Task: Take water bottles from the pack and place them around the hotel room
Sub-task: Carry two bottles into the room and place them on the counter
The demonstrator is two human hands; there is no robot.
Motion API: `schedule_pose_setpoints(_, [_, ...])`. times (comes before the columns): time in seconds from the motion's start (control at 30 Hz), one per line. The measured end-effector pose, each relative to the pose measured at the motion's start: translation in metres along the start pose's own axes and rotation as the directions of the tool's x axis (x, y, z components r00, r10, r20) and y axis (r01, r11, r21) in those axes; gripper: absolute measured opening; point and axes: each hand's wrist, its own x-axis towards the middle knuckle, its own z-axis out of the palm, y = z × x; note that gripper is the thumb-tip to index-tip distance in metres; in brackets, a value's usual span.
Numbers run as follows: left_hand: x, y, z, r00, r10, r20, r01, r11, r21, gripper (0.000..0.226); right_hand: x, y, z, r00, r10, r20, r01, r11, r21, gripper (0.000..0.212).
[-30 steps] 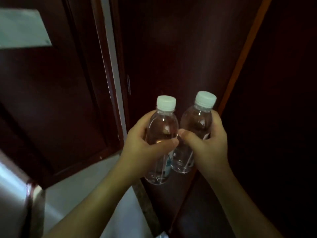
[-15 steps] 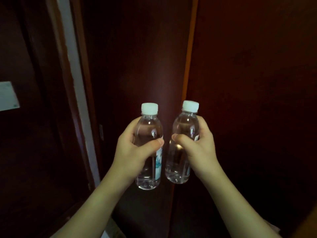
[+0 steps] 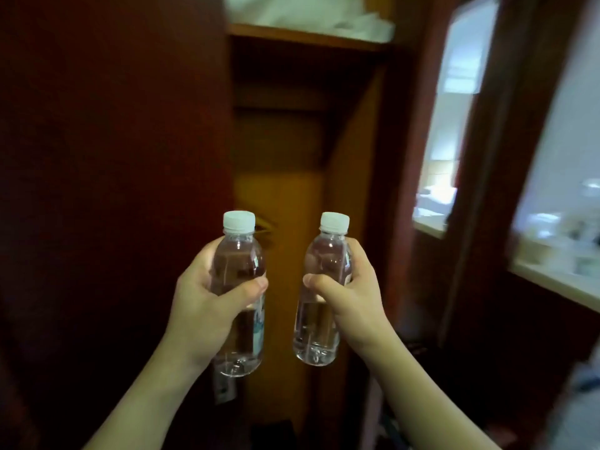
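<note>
I see the left hand wrapped around the left bottle, thumb across its front, and the right hand clamped on the right bottle the same way; both upright, now further apart than before. Labels too blurred to read. Behind, the dark door panels have given way to an open wardrobe, white linen on its shelf, bright counter at right.

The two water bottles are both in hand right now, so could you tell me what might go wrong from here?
1. Both hands are full: the left hand and right hand each grip a bottle, leaving none free for doors.
2. The left bottle and right bottle are close together and could knock.
3. The view is blurred at the right, so footing may be uncertain.
</note>
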Motion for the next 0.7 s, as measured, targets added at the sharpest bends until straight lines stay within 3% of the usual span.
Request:
schedule_pose_setpoints(0.13, [0.006,0.002,0.141,0.972,0.005,0.234,0.034,0.986,-0.162,0.050,-0.019,-0.020,-0.138,0.968,-0.031,-0.249,-0.002,0.991,-0.133,0.035])
schedule_pose_setpoints(0.33, [-0.027,0.022,0.365,0.885,0.036,0.463,0.124,0.943,-0.310,0.048,-0.076,-0.064,-0.346,0.831,-0.119,-0.543,-0.099,0.930,-0.355,0.038])
schedule_pose_setpoints(0.5, [-0.068,0.049,0.510,0.787,0.115,0.606,0.194,0.886,-0.421,0.050,-0.124,-0.093,-0.479,0.686,-0.213,-0.696,-0.181,0.876,-0.447,0.039])
schedule_pose_setpoints(0.7, [-0.086,0.058,0.626,0.711,0.133,0.690,0.270,0.855,-0.443,0.044,-0.152,-0.104,-0.582,0.582,-0.229,-0.780,-0.281,0.843,-0.458,0.039])
